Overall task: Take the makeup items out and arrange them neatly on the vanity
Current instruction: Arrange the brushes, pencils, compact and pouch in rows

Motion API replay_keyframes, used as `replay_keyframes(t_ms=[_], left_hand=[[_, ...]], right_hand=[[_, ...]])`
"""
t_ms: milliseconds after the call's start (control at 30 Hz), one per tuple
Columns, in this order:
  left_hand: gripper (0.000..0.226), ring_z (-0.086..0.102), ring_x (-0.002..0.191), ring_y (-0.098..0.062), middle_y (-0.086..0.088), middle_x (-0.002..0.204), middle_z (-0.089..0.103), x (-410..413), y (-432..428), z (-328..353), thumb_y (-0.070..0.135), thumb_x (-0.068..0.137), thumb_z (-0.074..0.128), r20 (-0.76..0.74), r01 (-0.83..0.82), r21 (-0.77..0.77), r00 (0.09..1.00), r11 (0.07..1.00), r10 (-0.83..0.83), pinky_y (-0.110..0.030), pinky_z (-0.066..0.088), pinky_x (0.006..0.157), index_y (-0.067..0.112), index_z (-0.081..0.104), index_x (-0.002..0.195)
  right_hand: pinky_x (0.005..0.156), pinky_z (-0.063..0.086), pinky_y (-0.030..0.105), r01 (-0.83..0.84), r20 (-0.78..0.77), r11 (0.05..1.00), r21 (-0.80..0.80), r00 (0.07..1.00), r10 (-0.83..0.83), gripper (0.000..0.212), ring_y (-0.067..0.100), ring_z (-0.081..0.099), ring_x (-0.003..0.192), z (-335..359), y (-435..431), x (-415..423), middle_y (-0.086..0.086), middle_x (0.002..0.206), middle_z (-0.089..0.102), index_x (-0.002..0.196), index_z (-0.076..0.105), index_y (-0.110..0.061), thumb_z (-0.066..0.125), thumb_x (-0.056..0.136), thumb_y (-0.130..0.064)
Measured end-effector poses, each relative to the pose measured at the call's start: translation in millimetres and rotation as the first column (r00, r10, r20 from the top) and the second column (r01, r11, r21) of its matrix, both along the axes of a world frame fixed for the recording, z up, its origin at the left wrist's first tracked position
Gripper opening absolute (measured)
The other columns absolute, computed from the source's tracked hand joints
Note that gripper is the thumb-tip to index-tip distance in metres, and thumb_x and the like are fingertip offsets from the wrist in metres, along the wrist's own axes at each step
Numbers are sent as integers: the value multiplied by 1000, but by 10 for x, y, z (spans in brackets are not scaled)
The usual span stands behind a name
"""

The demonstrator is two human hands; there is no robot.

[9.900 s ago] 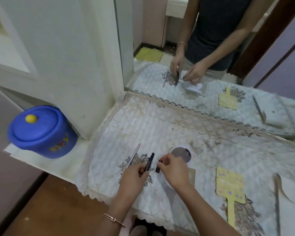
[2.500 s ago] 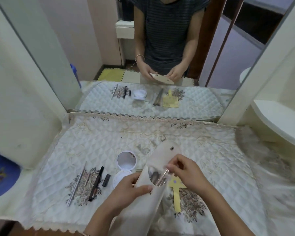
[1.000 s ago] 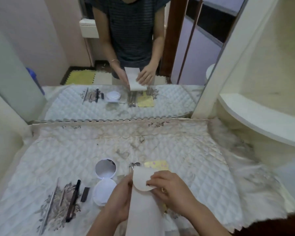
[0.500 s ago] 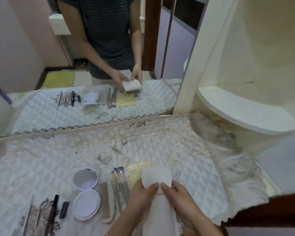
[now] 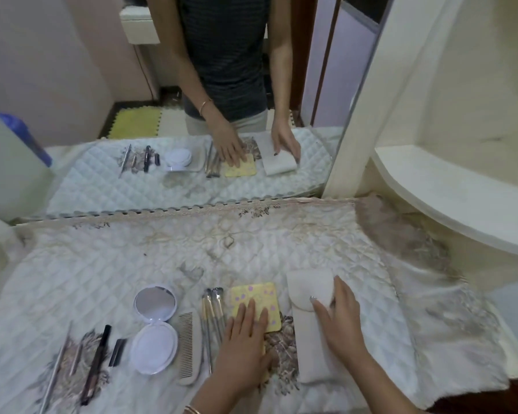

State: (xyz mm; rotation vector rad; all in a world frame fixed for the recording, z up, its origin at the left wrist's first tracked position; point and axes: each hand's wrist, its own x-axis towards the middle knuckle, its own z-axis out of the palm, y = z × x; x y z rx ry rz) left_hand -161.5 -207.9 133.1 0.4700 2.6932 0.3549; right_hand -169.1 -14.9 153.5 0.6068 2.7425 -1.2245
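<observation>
A row of makeup items lies along the front of the quilted vanity cover (image 5: 108,264). From the left: thin sticks (image 5: 54,375), a black pencil (image 5: 96,366), a small black cap (image 5: 116,351), an opened white compact mirror (image 5: 154,327), a beige comb (image 5: 188,349), several brushes (image 5: 211,312) and a yellow dotted hand mirror (image 5: 256,294). My left hand (image 5: 245,339) rests flat on the yellow hand mirror, fingers spread. The cream pouch (image 5: 308,333) lies flat with its flap closed, and my right hand (image 5: 338,321) lies flat on it.
A wall mirror (image 5: 192,100) behind the cover reflects a person and the items. A curved cream shelf (image 5: 461,204) juts out at the right. The cover's right edge drapes over the vanity corner (image 5: 473,369).
Both hands held the pouch upright half a second ago. Now the pouch lies flat to the right of the yellow hand mirror, and my left hand has shifted onto that mirror.
</observation>
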Motion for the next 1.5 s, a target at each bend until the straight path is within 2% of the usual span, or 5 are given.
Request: replay_keyframes(t_ms=[633,933,1167,1333,1500], left_hand=[[77,-31,136,-19,3,153,-26,26,215,-144,57,89,34,99,4,26,995,1000,-7,-41,-5,117,26,-8,145],[76,-26,140,-28,-1,152,-28,50,279,-114,53,91,34,87,-8,9,996,1000,7,-40,-7,117,23,-11,145],[73,-25,140,-24,-1,154,-24,93,273,-78,54,92,31,36,-25,37,999,999,23,-38,-9,117,23,-8,145],[70,-27,137,-21,2,153,-20,208,52,37,53,92,30,-33,-100,62,994,993,102,-34,-7,117,22,-2,146],[49,64,107,-27,-11,115,68,340,-505,213,39,71,60,-299,-168,-64,944,984,142,-33,51,89,7,68,107]], right_hand=[[116,20,37,-294,-87,925,241,943,322,63,20,7,145,-151,170,111,2,156,5,141,28,-26,57,86,-39],[118,6,36,-431,85,838,333,899,429,65,11,-30,134,-262,64,264,-13,150,-21,140,13,-46,40,84,-63],[118,9,41,-428,95,840,334,902,421,64,23,-13,144,-188,62,286,-10,151,-12,140,20,-42,40,83,-64],[107,26,54,-317,-14,803,505,927,375,84,34,31,137,33,-113,291,8,144,43,129,50,-25,2,80,-73],[94,45,31,-354,-246,811,465,829,503,39,24,63,103,53,-584,232,8,105,71,101,69,-13,74,65,-28]])
